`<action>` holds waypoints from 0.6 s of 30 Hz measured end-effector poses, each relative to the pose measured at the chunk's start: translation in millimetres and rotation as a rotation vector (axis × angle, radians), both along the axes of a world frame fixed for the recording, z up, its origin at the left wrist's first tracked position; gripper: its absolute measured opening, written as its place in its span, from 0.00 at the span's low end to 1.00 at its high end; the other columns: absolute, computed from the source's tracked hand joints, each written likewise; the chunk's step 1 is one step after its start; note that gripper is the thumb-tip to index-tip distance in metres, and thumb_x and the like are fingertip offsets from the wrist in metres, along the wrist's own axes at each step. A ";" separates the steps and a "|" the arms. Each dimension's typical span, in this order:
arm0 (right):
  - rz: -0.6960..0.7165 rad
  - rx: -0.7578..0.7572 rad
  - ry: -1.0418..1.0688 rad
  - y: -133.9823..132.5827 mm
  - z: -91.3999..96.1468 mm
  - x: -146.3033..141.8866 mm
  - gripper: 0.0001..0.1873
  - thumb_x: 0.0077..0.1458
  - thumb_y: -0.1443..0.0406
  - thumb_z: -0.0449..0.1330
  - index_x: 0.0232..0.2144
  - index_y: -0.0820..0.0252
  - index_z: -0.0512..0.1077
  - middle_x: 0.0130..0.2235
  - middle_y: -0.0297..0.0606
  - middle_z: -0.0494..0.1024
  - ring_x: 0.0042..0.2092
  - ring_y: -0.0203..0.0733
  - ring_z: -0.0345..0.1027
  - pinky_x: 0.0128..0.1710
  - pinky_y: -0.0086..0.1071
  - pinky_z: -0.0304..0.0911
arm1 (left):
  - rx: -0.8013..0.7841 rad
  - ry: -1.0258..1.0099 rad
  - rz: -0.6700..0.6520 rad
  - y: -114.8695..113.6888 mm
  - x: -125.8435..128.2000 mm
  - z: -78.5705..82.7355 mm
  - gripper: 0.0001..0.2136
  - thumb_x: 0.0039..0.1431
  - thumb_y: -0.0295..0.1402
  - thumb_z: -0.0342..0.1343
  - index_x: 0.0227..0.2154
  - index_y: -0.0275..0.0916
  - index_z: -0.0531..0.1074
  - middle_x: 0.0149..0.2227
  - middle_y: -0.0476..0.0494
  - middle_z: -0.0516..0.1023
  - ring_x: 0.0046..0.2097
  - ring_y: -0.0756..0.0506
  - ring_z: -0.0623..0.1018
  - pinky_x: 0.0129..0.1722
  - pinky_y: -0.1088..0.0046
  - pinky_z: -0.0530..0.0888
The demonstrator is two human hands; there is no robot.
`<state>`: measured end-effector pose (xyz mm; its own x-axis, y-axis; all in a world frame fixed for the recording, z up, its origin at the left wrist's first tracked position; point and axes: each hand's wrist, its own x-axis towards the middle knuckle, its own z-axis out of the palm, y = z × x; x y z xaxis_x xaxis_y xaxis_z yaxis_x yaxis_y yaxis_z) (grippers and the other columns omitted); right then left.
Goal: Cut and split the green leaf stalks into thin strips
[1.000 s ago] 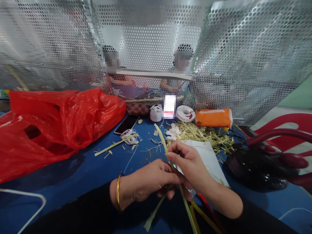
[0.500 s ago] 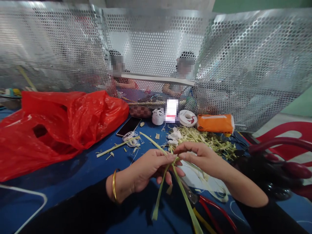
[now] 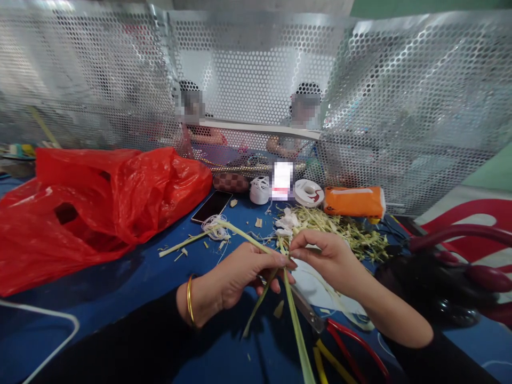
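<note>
over a blue tabletop in the head view, the left hand pinches crossed, flat, pale-green plant strips between thumb and fingers; the right hand has thumb and forefinger nearly together beside the crossing, its grip unclear; interlacing seems in hand, and likely calls next for a steady left pinch.

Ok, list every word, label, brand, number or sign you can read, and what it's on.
No text can be read.
Orange packet: small dark mark, too small to read.
White spool: curved red mark, no legible letters.
Bright panel: pixelated, unreadable.
</note>
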<state>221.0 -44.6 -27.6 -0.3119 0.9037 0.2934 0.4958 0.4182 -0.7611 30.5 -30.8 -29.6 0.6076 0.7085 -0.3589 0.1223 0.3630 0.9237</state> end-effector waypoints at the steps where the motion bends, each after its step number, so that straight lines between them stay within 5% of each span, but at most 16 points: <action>1: -0.011 0.023 -0.012 -0.3 0.0 -0.6 0.08 0.55 0.66 0.57 0.24 0.59 0.70 0.26 0.32 0.74 0.29 0.37 0.67 0.31 0.29 0.60 | 0.004 0.007 0.002 -0.2 0.0 0.8 0.11 0.49 0.39 0.58 0.27 0.35 0.78 0.29 0.43 0.78 0.23 0.54 0.70 0.18 0.82 0.56; 18: -0.135 0.243 -0.109 -1.8 -5.8 -5.2 0.07 0.56 0.67 0.56 0.26 0.58 0.70 0.28 0.34 0.75 0.32 0.39 0.69 0.35 0.32 0.61 | 0.018 -0.076 0.094 0.8 0.9 -1.3 0.08 0.50 0.33 0.60 0.27 0.32 0.79 0.24 0.43 0.79 0.27 0.50 0.74 0.31 0.76 0.69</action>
<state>215.8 -46.4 -33.3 -0.2358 0.8463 0.4777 0.6326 0.5068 -0.5856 31.4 -30.0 -30.9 0.5629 0.7697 -0.3011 0.0174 0.3532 0.9354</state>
